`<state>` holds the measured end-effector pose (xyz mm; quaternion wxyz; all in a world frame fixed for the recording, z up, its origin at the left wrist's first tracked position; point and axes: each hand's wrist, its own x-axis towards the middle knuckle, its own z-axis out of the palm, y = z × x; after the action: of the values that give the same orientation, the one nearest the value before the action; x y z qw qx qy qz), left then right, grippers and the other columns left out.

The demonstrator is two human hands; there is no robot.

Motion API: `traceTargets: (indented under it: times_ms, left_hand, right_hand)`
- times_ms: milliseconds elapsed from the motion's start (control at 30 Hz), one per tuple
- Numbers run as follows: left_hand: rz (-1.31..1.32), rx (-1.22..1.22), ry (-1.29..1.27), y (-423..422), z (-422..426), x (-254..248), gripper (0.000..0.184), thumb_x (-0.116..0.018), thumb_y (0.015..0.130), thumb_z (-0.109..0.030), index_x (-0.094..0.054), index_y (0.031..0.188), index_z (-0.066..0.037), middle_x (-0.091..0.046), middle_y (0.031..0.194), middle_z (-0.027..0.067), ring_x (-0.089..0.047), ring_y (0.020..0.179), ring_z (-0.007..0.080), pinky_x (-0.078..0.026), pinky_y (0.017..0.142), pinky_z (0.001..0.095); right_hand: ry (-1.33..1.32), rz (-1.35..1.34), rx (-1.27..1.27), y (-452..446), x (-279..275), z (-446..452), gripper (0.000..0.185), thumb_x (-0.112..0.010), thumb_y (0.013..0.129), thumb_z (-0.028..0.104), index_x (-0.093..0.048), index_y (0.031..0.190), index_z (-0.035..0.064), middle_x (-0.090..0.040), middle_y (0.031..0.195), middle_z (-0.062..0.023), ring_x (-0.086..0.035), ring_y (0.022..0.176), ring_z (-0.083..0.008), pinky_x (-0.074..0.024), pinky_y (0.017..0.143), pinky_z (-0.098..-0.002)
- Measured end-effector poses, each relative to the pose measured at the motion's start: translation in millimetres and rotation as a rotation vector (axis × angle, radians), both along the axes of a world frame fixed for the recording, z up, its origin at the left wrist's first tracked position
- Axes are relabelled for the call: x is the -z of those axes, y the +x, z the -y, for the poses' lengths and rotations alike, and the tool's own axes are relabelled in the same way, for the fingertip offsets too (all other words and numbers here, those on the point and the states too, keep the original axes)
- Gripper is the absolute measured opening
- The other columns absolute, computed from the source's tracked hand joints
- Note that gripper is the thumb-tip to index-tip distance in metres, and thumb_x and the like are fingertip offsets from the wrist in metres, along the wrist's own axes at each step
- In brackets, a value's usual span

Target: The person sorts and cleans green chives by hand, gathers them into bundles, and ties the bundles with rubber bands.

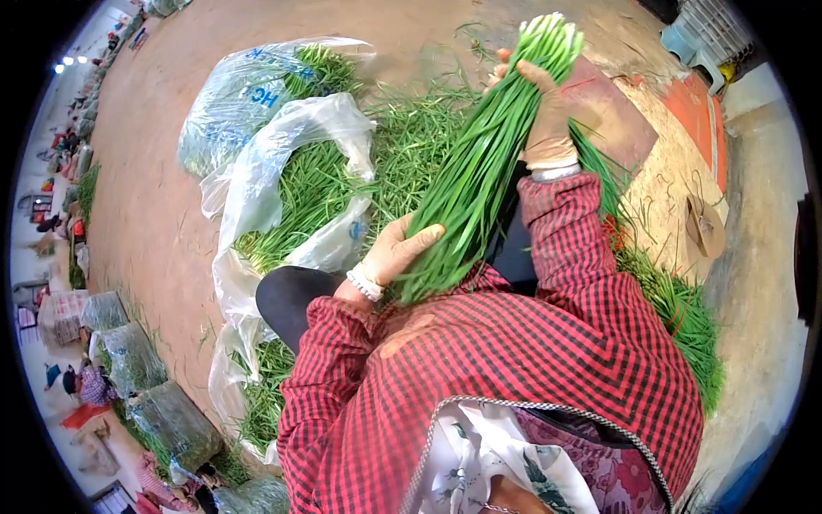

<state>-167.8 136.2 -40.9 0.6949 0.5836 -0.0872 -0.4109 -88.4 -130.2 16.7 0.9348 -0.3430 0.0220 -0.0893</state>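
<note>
A thick bunch of garlic chives (484, 158) lies slantwise in front of my body, white stem ends up at the top right and green leaf tips down near my lap. My right hand (546, 120) is closed around it just below the white ends. Lower down, my left hand (396, 250) grips the leafy part, its thumb across the leaves. Both hands appear to wear thin pale gloves. Beside my left knee, an open plastic bag (248, 201) holds more chives (312, 193). Loose chives (419, 141) are strewn on the floor beyond the bunch.
Another printed plastic bag (227, 107) of greens stands further left. Stacked chives (685, 321) lie at my right side, near a board (651, 197) with a tan disc-like object (704, 227). Wrapped bales (175, 420) and people line the far left. A grey crate (706, 38) stands top right.
</note>
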Motion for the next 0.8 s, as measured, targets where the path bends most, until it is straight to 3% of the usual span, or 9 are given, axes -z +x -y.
traceTargets:
  times_ms: [133,167,200,333,467,567,667,733,800]
  left_hand:
    - [0.241,-0.114,0.219,-5.3,-20.4,35.6,0.036,-0.062,0.092,-0.025,-0.059,0.118,0.0,-0.064,0.104,0.0028,-0.057,0.092,0.0082,-0.048,0.08,0.0247]
    - [0.002,-0.189,0.212,-8.4,-24.3,33.9,0.03,-0.061,0.093,-0.023,-0.062,0.113,-0.001,-0.065,0.093,0.0013,-0.057,0.075,0.006,-0.048,0.064,0.0231]
    - [0.08,-0.128,0.392,-4.9,-31.1,32.3,0.026,-0.06,0.092,-0.022,-0.064,0.109,-0.002,-0.064,0.084,-0.0008,-0.053,0.061,0.005,-0.044,0.053,0.0217]
    - [0.045,-0.279,0.512,0.5,-74.6,58.0,0.023,-0.058,0.092,-0.019,-0.065,0.108,-0.005,-0.062,0.074,-0.0016,-0.051,0.055,0.0063,-0.041,0.052,0.0203]
    - [-0.061,-0.373,0.463,10.6,-80.2,44.2,0.023,-0.059,0.092,-0.025,-0.064,0.109,-0.01,-0.065,0.075,0.0008,-0.048,0.052,0.0042,-0.034,0.046,0.0182]
    - [-0.054,-0.339,0.454,21.3,-84.6,33.5,0.027,-0.059,0.092,-0.025,-0.062,0.113,-0.009,-0.066,0.079,0.0012,-0.05,0.054,0.0048,-0.036,0.048,0.0179]
    - [-0.011,-0.317,0.424,31.7,-89.5,13.9,0.032,-0.057,0.093,-0.024,-0.059,0.12,-0.007,-0.067,0.085,0.0015,-0.054,0.06,0.0058,-0.039,0.053,0.0177]
    - [-0.012,-0.35,0.453,38.2,-87.4,-6.3,0.034,-0.057,0.093,-0.024,-0.057,0.122,-0.005,-0.067,0.087,0.0015,-0.054,0.061,0.006,-0.041,0.055,0.0179]
    - [0.046,-0.37,0.469,43.1,-99.3,-18.1,0.037,-0.056,0.093,-0.023,-0.055,0.123,-0.002,-0.066,0.089,0.0025,-0.055,0.065,0.006,-0.042,0.058,0.018]
  right_hand:
    - [-0.107,0.067,0.215,3.9,-11.2,60.1,0.035,-0.063,0.08,0.019,-0.058,0.106,-0.0033,-0.063,0.086,-0.0102,-0.063,0.078,-0.0217,-0.0541,0.076,-0.0329]
    - [-0.109,0.057,0.222,2.1,-14.9,78.0,0.035,-0.063,0.08,0.019,-0.058,0.106,-0.0033,-0.063,0.086,-0.0102,-0.063,0.078,-0.0217,-0.0541,0.076,-0.0329]
    - [-0.124,0.063,0.282,-0.9,-20.6,95.6,0.034,-0.063,0.08,0.018,-0.059,0.106,-0.0034,-0.064,0.086,-0.0106,-0.063,0.079,-0.0218,-0.0542,0.076,-0.0329]
    - [-0.286,0.102,0.241,-8.4,-32.6,189.3,0.043,-0.059,0.084,0.017,-0.054,0.121,-0.0046,-0.065,0.094,-0.008,-0.063,0.08,-0.0169,-0.0547,0.074,-0.0293]
    - [-0.507,-0.075,0.116,-36.8,-88.0,229.0,0.044,-0.059,0.085,0.019,-0.054,0.124,-0.0023,-0.066,0.087,-0.0043,-0.063,0.073,-0.013,-0.0559,0.064,-0.0254]
    - [-0.892,-0.49,0.029,-33.6,-101.2,263.4,0.029,-0.067,0.08,0.029,-0.065,0.098,0.0061,-0.064,0.073,-0.0024,-0.06,0.062,-0.0094,-0.0491,0.052,-0.0226]
    - [-1.167,-0.593,-0.167,-10.1,-85.3,253.9,0.03,-0.062,0.084,0.026,-0.064,0.106,0.006,-0.062,0.078,0.0004,-0.058,0.066,-0.0088,-0.0486,0.054,-0.0235]
    - [-1.37,-0.648,-0.156,18.0,-40.3,253.2,0.035,-0.066,0.079,0.027,-0.064,0.104,0.0032,-0.062,0.083,-0.0001,-0.056,0.075,-0.0109,-0.0454,0.072,-0.0255]
    - [-1.642,-0.56,-0.099,47.0,8.8,244.2,0.045,-0.068,0.077,0.026,-0.059,0.114,0.0032,-0.063,0.092,-0.0035,-0.057,0.081,-0.0137,-0.0459,0.074,-0.0275]
